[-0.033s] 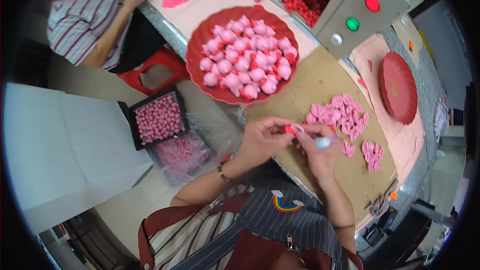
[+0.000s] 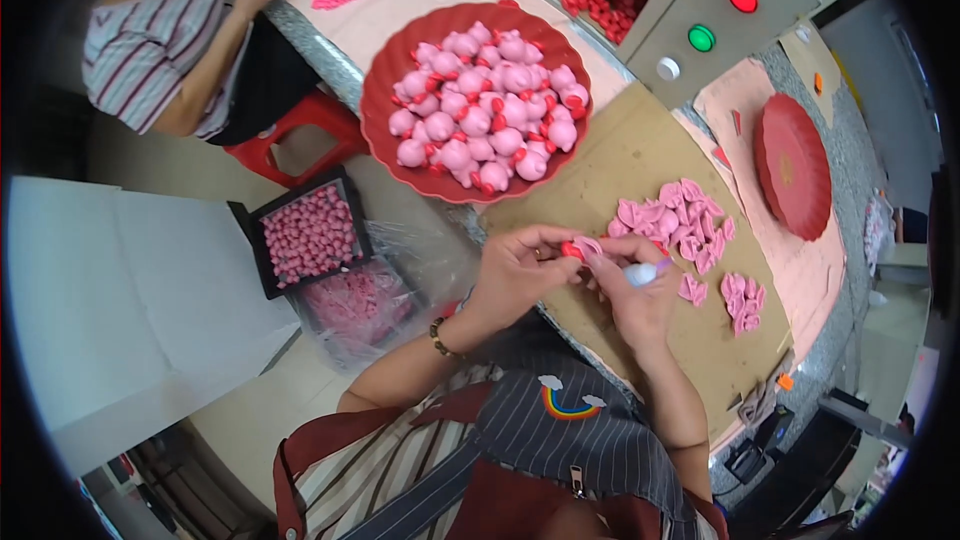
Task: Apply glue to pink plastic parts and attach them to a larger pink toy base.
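Observation:
Between the fingertips of my two hands, over the cardboard, is a small pink and red molded figure part (image 2: 584,248). My left hand (image 2: 508,278) pinches its red side, and the fingers of my right hand (image 2: 638,310) close on its pink side. Tucked in my right hand is a small whitish squeeze bottle (image 2: 640,274) with a purple tip. Just beyond that hand lies a pile of pink curled pieces (image 2: 680,222), with a smaller cluster (image 2: 743,302) to its right. My fingers cover part of the held figure part.
A red scalloped bowl (image 2: 385,155) full of pink and red figures stands ahead. Another red dish (image 2: 793,165) is at right, near a machine panel (image 2: 735,15) with buttons. At lower left sits a black tray (image 2: 262,265) of pink pieces. A person (image 2: 165,50) works at far left.
The whole view has shifted slightly. My hands keep their pinch, and the pink part between them sits at a slightly different angle.

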